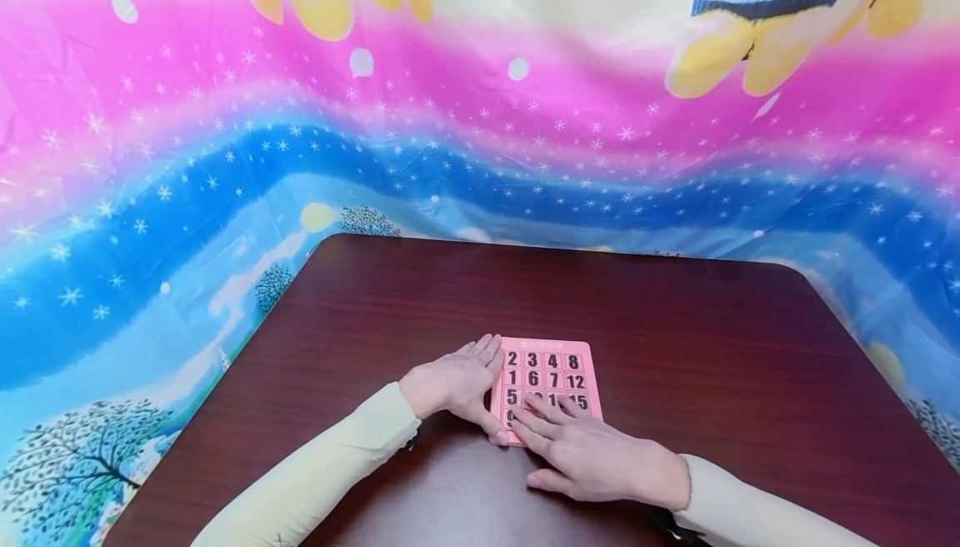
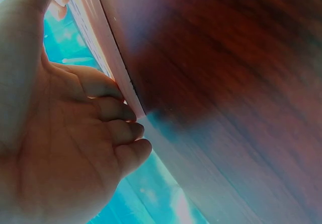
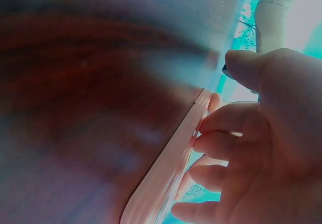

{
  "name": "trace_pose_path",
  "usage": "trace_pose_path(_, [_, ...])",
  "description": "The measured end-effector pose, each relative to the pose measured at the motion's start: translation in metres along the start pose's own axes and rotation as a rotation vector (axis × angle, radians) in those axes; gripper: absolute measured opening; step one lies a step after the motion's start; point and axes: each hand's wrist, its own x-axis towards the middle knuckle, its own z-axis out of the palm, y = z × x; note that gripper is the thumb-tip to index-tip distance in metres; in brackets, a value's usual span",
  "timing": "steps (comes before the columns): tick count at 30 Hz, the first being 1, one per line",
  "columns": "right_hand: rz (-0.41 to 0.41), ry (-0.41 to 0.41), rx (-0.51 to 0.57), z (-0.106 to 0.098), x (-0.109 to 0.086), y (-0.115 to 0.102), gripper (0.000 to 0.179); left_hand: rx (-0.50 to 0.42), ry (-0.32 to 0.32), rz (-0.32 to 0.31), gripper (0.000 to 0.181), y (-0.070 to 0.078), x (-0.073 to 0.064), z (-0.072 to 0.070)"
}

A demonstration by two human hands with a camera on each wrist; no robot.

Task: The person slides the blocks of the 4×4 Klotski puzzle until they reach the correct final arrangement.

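Observation:
A pink number slide puzzle (image 1: 552, 381) lies flat on the dark wooden table, its top row reading 2, 3, 4, 8. My left hand (image 1: 463, 382) rests along its left side, fingers extended by the upper left corner and thumb at the lower left corner. Over the lower rows, my right hand (image 1: 592, 454) touches the tiles with spread fingers, covering several numbers. In the left wrist view the left fingertips meet the pink side wall (image 2: 104, 32). The right wrist view shows the right fingers reaching over the puzzle's side (image 3: 163, 166), their contact partly hidden.
The brown table (image 1: 420, 297) has rounded far corners. Behind and beside it hangs a colourful cloth (image 1: 480, 138) printed with snowflakes, trees and cartoon figures. Pale sleeves cover both forearms.

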Motion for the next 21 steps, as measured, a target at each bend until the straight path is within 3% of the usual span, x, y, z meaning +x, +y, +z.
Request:
trace_pose_path(12, [0.135,-0.08,0.096,-0.01,-0.023,0.018,0.063,0.011,0.003,-0.002,0.13,-0.001,0.001,0.0])
trace_pose_path(21, [0.134,-0.106,0.101,-0.012,-0.04,0.023,0.065,-0.009,0.001,0.0,0.131,-0.002,0.001,0.0])
